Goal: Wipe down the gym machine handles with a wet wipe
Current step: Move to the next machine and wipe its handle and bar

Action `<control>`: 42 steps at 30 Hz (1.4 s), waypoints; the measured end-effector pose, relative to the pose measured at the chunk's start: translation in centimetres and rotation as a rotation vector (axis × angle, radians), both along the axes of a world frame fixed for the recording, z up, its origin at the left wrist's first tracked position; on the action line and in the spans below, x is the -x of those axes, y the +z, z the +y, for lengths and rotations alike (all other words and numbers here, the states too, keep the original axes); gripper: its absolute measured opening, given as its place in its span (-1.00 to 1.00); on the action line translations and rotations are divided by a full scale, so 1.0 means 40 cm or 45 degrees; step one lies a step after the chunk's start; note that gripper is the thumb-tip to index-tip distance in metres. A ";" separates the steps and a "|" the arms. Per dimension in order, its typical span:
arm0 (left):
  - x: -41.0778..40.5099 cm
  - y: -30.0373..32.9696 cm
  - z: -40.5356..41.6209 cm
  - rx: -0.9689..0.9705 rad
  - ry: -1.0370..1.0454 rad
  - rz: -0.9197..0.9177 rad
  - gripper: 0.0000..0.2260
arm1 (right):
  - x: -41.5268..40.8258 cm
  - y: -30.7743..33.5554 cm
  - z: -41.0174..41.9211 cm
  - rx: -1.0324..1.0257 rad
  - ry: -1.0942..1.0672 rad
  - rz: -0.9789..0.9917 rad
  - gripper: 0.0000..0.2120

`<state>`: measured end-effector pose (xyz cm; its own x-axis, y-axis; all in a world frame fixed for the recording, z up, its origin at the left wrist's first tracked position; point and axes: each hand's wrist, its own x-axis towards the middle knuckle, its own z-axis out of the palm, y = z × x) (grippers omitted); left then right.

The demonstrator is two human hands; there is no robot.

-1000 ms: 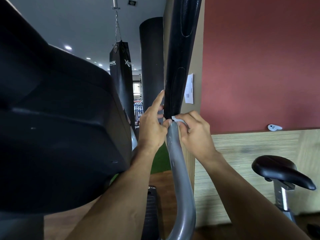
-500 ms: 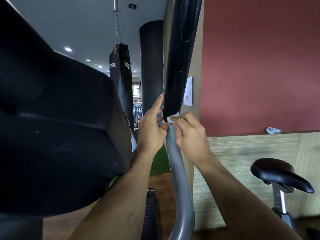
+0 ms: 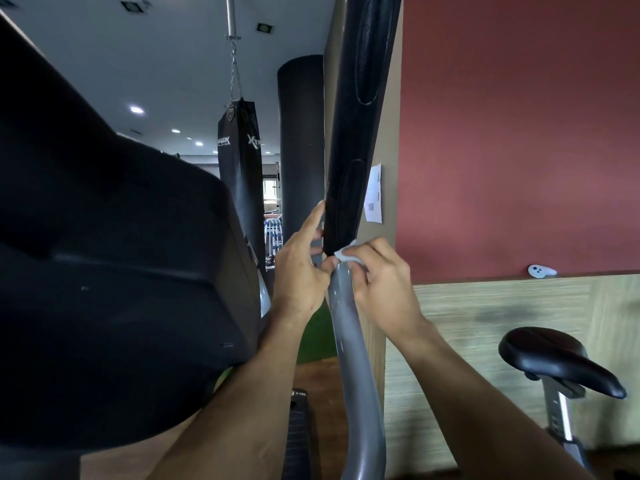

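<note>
Console (image 3: 121, 289) beside hands (image 3: 301, 268), handle (image 3: 356, 133)

a: the black foam handle (image 3: 360, 133) is running off the top edge, so its upper end isn't showing.

b: most of the wet wipe (image 3: 346, 253) is hiding under the right hand (image 3: 381, 285); only a white corner is peeking out.

a: the grey bar (image 3: 353, 368) is leaving by the bottom edge.

b: the paper notice (image 3: 374, 194) is printing too small to read.

A gym: hanging punching bag (image 3: 242, 174), exercise-bike saddle (image 3: 557, 362), weight rack (image 3: 273, 230).
</note>
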<state>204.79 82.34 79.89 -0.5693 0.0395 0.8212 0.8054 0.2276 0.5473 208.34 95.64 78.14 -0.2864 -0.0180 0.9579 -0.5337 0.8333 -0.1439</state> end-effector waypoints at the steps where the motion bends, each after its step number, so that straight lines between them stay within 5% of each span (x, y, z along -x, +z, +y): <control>1: 0.002 0.000 0.000 0.000 0.005 0.000 -0.17 | 0.000 -0.002 0.006 -0.005 -0.002 -0.020 -0.78; 13: -0.014 0.007 0.005 -0.028 0.046 0.042 -0.22 | -0.093 0.220 -0.020 0.185 0.037 0.432 -0.80; 20: -0.025 0.015 0.011 -0.089 0.015 0.067 -0.28 | -0.057 0.127 0.016 0.091 0.004 0.196 -0.77; 27: -0.030 0.019 0.012 -0.051 0.119 0.086 -0.32 | -0.084 0.169 -0.016 0.127 0.081 0.370 -0.79; 42: -0.053 0.023 0.020 -0.058 0.163 0.011 -0.35 | -0.041 0.097 -0.008 0.120 0.001 0.105 -0.84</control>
<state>206.90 83.13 80.83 -0.5605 -0.0706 0.8251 0.7757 0.3041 0.5530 209.98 95.32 82.04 -0.2067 0.0729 0.9757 -0.5476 0.8178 -0.1771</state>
